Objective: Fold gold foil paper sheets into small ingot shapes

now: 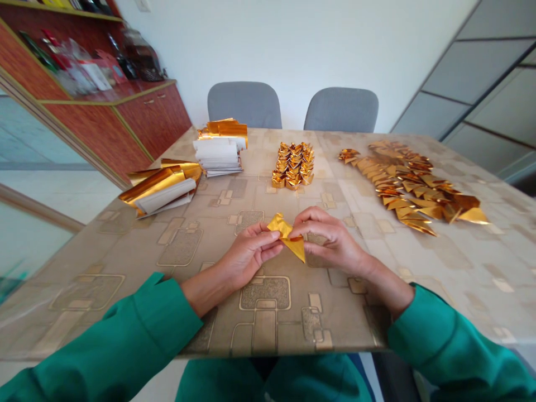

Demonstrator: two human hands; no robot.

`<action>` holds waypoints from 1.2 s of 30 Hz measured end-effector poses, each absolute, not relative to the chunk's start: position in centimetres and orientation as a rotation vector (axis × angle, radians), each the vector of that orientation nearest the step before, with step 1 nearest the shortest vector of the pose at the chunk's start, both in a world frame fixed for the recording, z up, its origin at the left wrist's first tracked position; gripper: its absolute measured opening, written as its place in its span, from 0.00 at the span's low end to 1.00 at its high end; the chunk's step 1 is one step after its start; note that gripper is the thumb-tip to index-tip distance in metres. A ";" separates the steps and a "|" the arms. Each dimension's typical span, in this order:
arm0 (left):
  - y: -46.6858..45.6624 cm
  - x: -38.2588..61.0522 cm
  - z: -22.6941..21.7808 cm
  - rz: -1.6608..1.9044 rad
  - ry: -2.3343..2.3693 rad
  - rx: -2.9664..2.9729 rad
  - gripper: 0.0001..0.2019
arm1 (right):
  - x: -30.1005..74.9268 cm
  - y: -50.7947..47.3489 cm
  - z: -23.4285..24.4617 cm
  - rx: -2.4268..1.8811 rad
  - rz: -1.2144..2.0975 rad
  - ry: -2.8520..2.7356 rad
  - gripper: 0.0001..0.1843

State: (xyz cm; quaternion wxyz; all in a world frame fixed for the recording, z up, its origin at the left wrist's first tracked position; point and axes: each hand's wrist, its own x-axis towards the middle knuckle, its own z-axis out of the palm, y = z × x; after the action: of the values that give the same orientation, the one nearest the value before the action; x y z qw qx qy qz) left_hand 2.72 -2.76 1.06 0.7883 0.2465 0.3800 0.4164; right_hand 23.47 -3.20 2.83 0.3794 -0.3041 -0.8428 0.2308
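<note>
Both grips are pinched closed: the left hand [247, 254] and right hand [330, 240] hold the shiny folded gold-foil paper triangle [288, 237] by its edges, over the patterned beige surface [125, 251]. Foil seems very light, thin and slippery, creasing easily, so fingertips on the folds look safest. One pointed corner hangs down; a compact pile of small folded gold-foil pieces [293, 164] sits farther ahead.

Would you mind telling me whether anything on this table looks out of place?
The folded gold foil pieces at right sprawl loosely, overlapping, unlike the tidy block of folded pieces in the middle.
</note>
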 end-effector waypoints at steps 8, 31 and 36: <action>-3.3 3.0 1.3 0.856 0.904 0.559 0.10 | 24.5 -2.8 2.9 -0.748 0.532 -2.272 0.07; -4.2 3.1 1.2 0.903 0.907 0.955 0.15 | 22.6 -3.6 2.2 -1.129 0.712 -1.978 0.09; -4.3 3.3 1.0 0.879 0.898 1.016 0.15 | 22.5 -3.9 2.8 -1.156 0.574 -2.091 0.10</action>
State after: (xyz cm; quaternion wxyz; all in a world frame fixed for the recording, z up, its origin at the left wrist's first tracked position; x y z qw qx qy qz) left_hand 3.28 -4.31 0.99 0.6908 0.4546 0.4017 0.3934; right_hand 22.48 -3.90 2.77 0.3357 -0.4431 -0.8016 0.2201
